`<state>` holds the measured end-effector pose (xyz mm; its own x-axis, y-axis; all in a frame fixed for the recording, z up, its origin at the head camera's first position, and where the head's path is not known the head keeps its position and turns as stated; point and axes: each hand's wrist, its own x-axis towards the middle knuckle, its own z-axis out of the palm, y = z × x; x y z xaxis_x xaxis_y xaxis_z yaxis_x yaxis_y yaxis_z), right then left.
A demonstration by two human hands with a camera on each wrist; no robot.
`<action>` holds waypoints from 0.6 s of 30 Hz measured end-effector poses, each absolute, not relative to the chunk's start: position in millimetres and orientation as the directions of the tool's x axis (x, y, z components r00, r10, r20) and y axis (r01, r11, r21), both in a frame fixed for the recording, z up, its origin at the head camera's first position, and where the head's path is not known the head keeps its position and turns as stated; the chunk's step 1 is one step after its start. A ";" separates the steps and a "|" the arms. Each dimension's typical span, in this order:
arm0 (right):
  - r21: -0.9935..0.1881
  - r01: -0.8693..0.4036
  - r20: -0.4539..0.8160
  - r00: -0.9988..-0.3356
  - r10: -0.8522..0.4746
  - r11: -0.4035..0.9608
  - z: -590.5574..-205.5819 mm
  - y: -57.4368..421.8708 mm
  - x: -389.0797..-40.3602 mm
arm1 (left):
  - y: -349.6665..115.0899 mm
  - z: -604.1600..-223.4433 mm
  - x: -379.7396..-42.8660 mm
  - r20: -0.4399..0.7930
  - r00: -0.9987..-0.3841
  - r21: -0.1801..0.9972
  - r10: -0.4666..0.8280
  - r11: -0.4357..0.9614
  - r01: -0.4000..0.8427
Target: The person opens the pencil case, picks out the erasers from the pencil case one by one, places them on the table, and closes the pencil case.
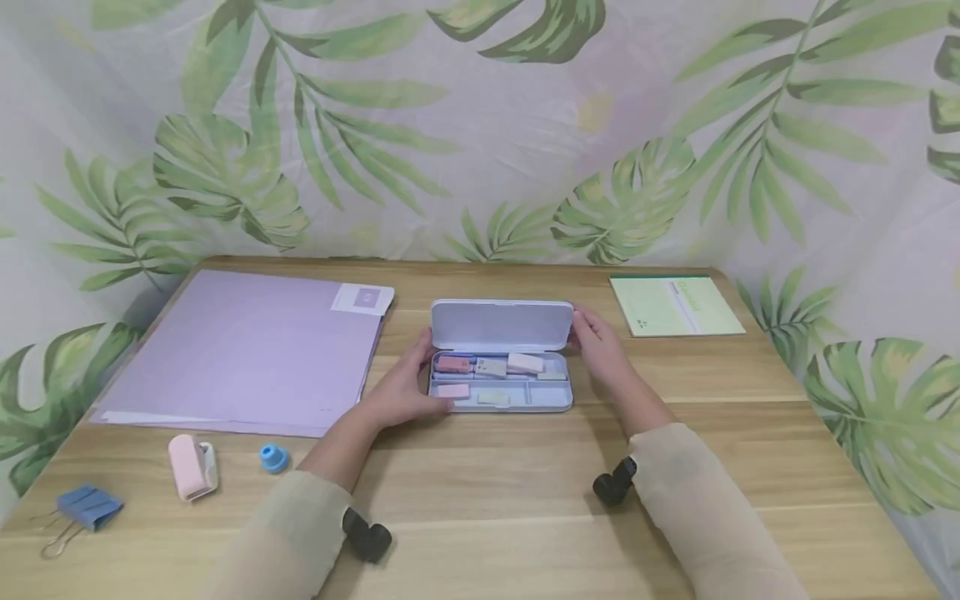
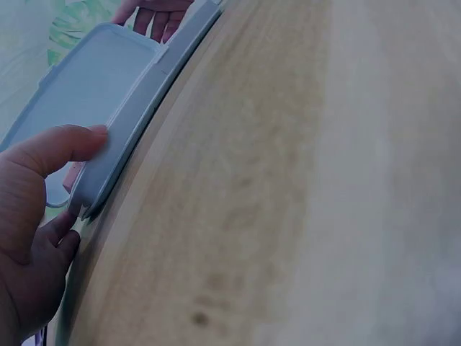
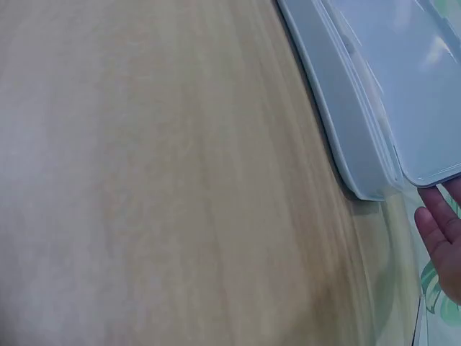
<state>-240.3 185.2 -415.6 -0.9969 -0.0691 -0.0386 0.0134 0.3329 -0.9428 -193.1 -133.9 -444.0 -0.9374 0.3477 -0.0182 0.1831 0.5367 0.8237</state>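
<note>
A pale blue pencil case (image 1: 550, 395) lies on the table with its lid (image 1: 501, 325) raised. Inside are a red eraser (image 1: 453, 364), a grey eraser (image 1: 491, 367), a white eraser (image 1: 526, 362), a pink piece (image 1: 453, 391) and a pale green piece (image 1: 493, 398). My left hand (image 1: 402, 387) holds the case's left end, thumb at the front corner and fingers behind, as the left wrist view also shows. At the lid's right edge is my right hand (image 1: 602, 348); its fingers (image 3: 436, 234) touch the lid's corner from behind, fairly straight.
A purple folder (image 1: 255, 350) lies at the left, a green notebook (image 1: 675, 307) at the back right. Nearer the front left are a pink stapler-like item (image 1: 192, 467), a small blue cap-shaped piece (image 1: 273, 457) and a blue binder clip (image 1: 88, 507). A leaf-patterned curtain (image 1: 510, 125) hangs behind the table.
</note>
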 end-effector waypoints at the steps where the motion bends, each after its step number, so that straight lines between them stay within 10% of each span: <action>1: -0.948 0.019 -0.042 -0.997 -0.065 0.317 -413.3 184.0 -240.6 | -133.8 -444.6 -194.0 -0.015 -0.937 0.819 0.349 0.542 0.189; 18: -0.878 0.087 -0.068 -0.996 0.058 0.471 -436.9 174.3 -266.7 | -130.7 -447.4 -193.4 -0.058 -0.946 0.716 0.320 0.674 0.184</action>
<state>-266.7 174.3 -436.9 -0.9960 0.0578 -0.0678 0.0871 0.4713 -0.8777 -193.4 -130.7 -447.4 -0.9456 0.3200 -0.0578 0.1843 0.6738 0.7156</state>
